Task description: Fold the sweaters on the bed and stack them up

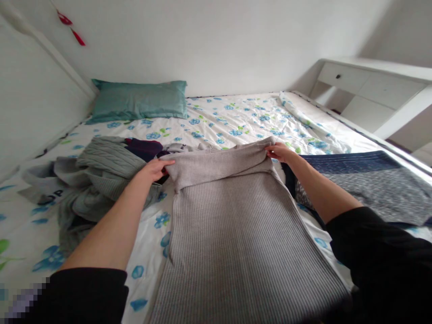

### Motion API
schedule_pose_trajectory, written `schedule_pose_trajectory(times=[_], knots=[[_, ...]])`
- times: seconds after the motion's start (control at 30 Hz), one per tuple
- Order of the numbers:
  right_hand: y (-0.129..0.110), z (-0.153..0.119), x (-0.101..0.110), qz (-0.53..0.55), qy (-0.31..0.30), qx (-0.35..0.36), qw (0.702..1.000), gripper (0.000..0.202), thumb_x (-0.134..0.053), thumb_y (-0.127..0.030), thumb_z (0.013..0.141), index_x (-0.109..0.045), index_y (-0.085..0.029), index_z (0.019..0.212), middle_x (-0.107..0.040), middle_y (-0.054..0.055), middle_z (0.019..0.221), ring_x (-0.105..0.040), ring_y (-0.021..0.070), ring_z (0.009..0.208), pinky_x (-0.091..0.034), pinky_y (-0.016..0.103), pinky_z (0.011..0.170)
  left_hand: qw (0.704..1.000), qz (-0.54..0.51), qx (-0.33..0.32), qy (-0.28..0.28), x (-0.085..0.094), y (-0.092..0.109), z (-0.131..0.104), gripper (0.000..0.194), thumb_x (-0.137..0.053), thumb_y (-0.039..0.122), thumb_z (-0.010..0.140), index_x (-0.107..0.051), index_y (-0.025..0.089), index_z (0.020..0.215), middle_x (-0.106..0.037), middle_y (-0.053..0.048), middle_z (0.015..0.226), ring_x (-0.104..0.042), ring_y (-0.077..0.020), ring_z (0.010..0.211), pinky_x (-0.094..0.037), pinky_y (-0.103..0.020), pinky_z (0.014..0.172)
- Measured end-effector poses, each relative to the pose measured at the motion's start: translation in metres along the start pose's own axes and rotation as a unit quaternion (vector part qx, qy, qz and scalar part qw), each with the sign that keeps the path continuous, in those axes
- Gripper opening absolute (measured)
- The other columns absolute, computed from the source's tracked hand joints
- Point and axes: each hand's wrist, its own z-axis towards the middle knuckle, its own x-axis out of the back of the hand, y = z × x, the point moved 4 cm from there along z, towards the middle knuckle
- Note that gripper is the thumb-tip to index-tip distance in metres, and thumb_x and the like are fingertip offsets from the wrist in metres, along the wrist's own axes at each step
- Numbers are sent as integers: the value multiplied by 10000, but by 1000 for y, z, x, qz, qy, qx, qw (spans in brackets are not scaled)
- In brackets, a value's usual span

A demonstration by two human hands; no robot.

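left hand [155,170]: i have it closed, thumb and fingers pinching the left end of a folded-over band on the ribbed garment [229,220].
ribbed garment, one, light grey: laid out between my two arms, over the floral sheet [232,130], its far edge doubled back toward me; whether that edge is lifted off the sheet, i cannot tell.
right hand [281,152]: also closed, gripping the band's right end.

other items, left to right, placed by the ribbed garment:
grey cloth [62,173], with dark lettering: well to its left, crumpled.
red hanging ornament [64,18]: far beyond it to the left, against the pale wall [216,40].
cable-knit sweater [110,157], grey-green: left of it, heaped beside the grey cloth.
pillow [138,101], satiny teal: beyond it, to the left.
dark cloth [145,148], navy and maroon: just past its far left corner.
knit piece [361,177], navy band over speckled grey: right of it, lying flat.
drawer unit [367,85], white: beyond it, far right.
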Motion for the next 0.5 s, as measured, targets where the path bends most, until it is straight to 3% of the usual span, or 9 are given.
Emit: schedule_pose_trajectory(times=[0.13, 0.23, 0.33, 0.4, 0.5], knots=[[-61, -27, 2, 101, -21, 96, 990, 240, -864, -141, 924, -659, -177, 1045, -680, -16, 782, -749, 128, 711, -710, 254, 680, 994, -35, -103, 3, 14, 64, -20, 391, -822, 21, 880, -732, 129, 1244, -796, -47, 1226, -658, -120, 1028, -505, -336, 1061], [-76, -70, 15, 148, -39, 145, 978, 221, -869, -169, 914, -673, -179, 1017, -725, 14, 868, -791, 161, 839, -735, 319, 818, 980, -68, -185, -26, 32, 79, -57, 392, -816, 21, 832, -743, 145, 1197, -803, -47, 1240, -654, -142, 1101, -497, -341, 1064], [-41, -128, 33, 152, -51, 132, 978, 254, -908, -178, 837, -705, -178, 990, -779, 44, 980, -803, 203, 960, -725, 376, 936, 980, -82, -173, -51, 54, 42, -108, 355, -856, 31, 687, -773, 169, 1003, -821, -29, 1035, -687, -176, 1042, -545, -326, 1003], [8, -167, 44, 116, -69, 101, 986, 303, -922, -191, 790, -739, -194, 1031, -808, 46, 1041, -799, 230, 1028, -707, 401, 990, 989, -57, -116, -73, 68, -5, -144, 349, -879, 47, 577, -790, 183, 886, -826, -43, 948, -727, -230, 1025, -587, -340, 977], [91, -216, 58, 26, -98, 0, 995, 230, -855, -199, 784, -765, -211, 995, -833, 65, 1022, -802, 271, 1056, -694, 407, 994, 992, 30, -50, -110, 84, -72, -190, 369, -855, 69, 518, -827, 229, 849, -857, -85, 1132, -739, -338, 1216, -613, -386, 1018]])
